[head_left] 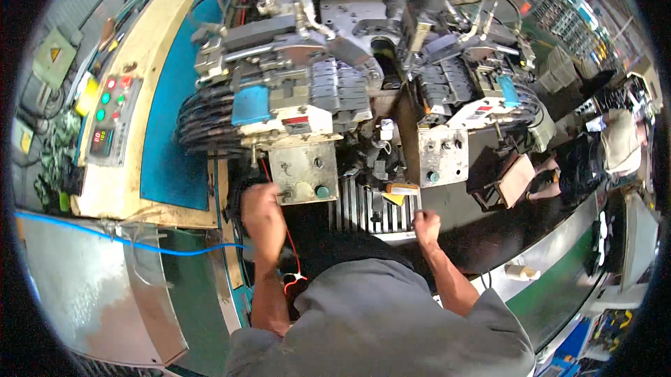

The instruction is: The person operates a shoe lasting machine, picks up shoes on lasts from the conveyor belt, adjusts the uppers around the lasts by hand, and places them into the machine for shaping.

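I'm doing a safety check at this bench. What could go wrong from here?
The left hand is close to the left control box, so it might bump a control, perhaps the green button.
The red cord hangs beside the left forearm and could snag.
The right hand is near the slatted metal rack; a careless swing could knock knuckles on its edge.

The person near me wears a plain, loose grey shirt [377,321], softly creased. Its short right sleeve [500,321] leaves the right forearm [451,279] uncovered. The left forearm [271,293] is bare too, as are the left hand [262,213] and right hand [427,226]. I see dark cloth [349,245] beyond the shirt's far edge.
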`<action>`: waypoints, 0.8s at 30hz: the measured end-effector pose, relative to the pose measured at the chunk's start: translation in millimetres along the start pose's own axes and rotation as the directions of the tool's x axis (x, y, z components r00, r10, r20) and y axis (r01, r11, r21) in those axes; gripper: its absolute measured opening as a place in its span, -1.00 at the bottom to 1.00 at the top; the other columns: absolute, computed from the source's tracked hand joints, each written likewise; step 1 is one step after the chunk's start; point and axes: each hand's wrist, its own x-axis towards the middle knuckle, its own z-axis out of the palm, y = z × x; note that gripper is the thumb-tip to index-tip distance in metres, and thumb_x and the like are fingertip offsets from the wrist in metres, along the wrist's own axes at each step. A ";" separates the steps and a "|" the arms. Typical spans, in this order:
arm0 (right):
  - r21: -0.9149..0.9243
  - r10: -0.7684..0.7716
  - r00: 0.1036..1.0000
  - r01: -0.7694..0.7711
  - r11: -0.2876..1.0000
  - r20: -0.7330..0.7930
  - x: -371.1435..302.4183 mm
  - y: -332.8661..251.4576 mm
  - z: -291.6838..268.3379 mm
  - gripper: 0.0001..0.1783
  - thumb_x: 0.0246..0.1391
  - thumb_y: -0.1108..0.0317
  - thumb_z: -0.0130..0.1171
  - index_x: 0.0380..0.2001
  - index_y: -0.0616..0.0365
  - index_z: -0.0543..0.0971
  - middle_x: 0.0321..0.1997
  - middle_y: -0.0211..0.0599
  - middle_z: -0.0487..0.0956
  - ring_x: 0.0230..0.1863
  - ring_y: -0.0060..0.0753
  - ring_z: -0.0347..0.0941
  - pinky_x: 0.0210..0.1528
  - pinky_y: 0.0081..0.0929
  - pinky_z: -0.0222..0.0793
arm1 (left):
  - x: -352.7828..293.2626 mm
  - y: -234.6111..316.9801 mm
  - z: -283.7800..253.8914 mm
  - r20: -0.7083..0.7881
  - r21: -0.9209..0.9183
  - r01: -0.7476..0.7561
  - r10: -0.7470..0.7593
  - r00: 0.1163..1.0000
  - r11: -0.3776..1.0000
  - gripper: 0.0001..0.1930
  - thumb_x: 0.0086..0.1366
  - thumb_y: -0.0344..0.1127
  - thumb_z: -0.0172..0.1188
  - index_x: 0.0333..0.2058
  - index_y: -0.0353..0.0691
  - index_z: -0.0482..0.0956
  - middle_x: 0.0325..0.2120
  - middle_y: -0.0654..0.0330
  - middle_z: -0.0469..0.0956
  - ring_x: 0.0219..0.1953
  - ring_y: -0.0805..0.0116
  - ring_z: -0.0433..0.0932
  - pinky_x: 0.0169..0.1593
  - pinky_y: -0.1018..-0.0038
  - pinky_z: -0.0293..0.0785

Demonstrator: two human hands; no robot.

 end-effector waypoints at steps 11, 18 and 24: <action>0.065 -0.636 0.770 0.633 0.772 0.048 35.1 -181.1 -34.8 -0.81 0.24 0.33 0.23 -0.24 0.26 0.64 -0.26 0.02 0.61 -0.13 0.14 0.52 -0.02 -0.02 0.43 | -14.2 -160.1 74.9 0.351 -0.839 0.510 -0.531 0.771 0.187 -0.38 0.43 -0.21 0.26 0.36 -0.17 0.24 0.28 -0.18 0.29 0.19 -0.09 0.50 0.25 0.04 0.61; -0.287 -0.490 0.750 0.637 0.715 0.443 49.1 -197.6 -2.4 -0.54 0.31 -0.05 0.11 -0.33 0.17 0.66 -0.33 0.04 0.70 -0.21 0.14 0.67 -0.16 0.03 0.63 | 11.8 -92.3 95.4 -0.092 -0.292 0.384 -0.425 0.901 0.876 -0.38 0.39 -0.19 0.27 0.31 -0.32 0.27 0.19 -0.14 0.31 0.22 -0.16 0.38 0.23 -0.08 0.34; -0.242 -0.380 0.683 0.631 0.737 0.624 46.9 -206.0 -4.2 -0.52 0.32 0.01 0.02 -0.28 0.22 0.68 -0.30 0.14 0.71 -0.18 0.21 0.68 -0.09 0.12 0.59 | -3.9 -103.6 82.2 -0.216 0.227 0.274 -0.226 0.950 0.935 -0.45 0.39 -0.24 0.19 0.27 -0.34 0.33 0.21 -0.26 0.30 0.26 -0.34 0.33 0.32 -0.07 0.28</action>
